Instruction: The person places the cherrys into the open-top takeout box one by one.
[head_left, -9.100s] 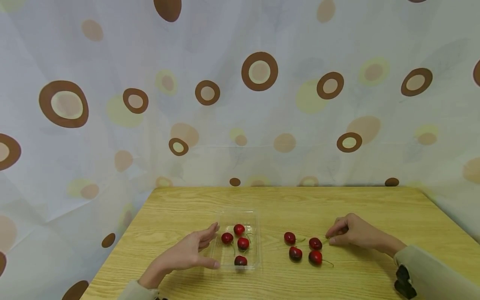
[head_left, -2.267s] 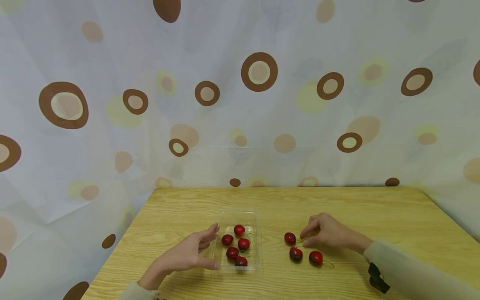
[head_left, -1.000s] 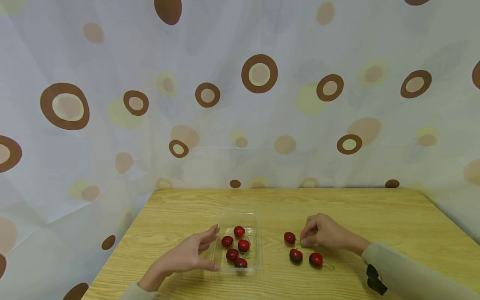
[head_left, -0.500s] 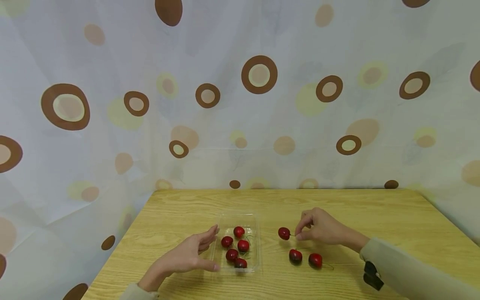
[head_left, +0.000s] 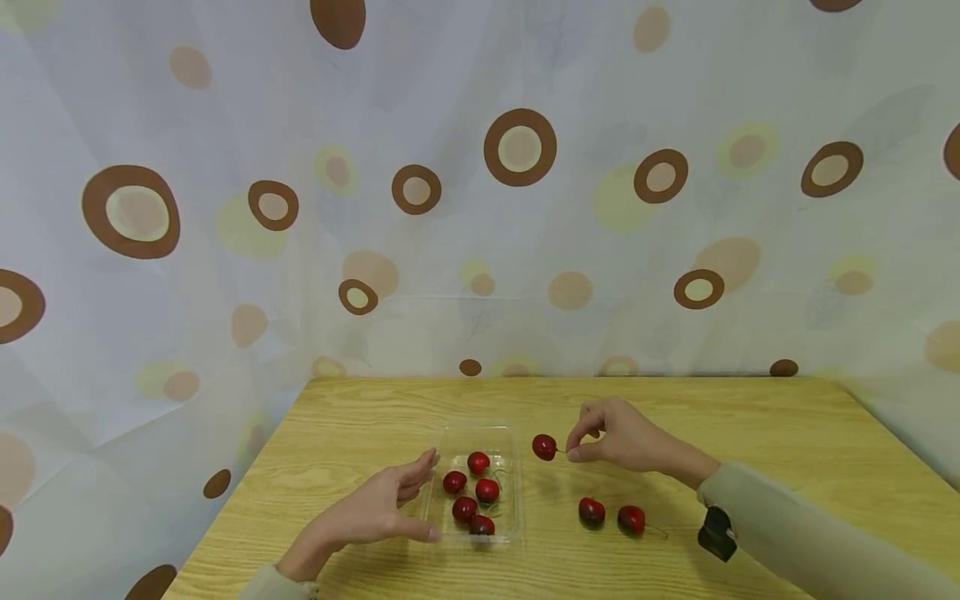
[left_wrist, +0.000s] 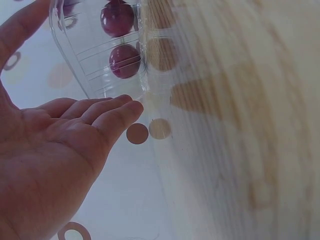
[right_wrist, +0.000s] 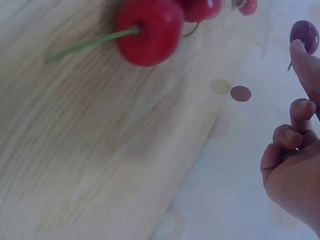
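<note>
My right hand (head_left: 618,437) pinches the stem of a dark red cherry (head_left: 544,447), which hangs above the table just right of a clear plastic box (head_left: 516,500). In the right wrist view that cherry (right_wrist: 304,36) shows beyond the thumb. The left hand (head_left: 375,504) lies along the box's left side with fingers and thumb spread; the left wrist view shows its palm and straight fingers close to the box wall (left_wrist: 75,60). Several red cherries (head_left: 487,491) with stems lie inside the box.
Two more cherries lie on the wooden table (head_left: 375,408) in front of the right hand: one darker cherry (head_left: 592,512) and another cherry (head_left: 632,520) with its stem pointing right. A spotted cloth (head_left: 465,250) hangs behind and left of the table.
A cherry from the right has gone into the box since the oldest frame. The right hand then took another by its stem, lifted it and moved left. The left hand has stayed put.
</note>
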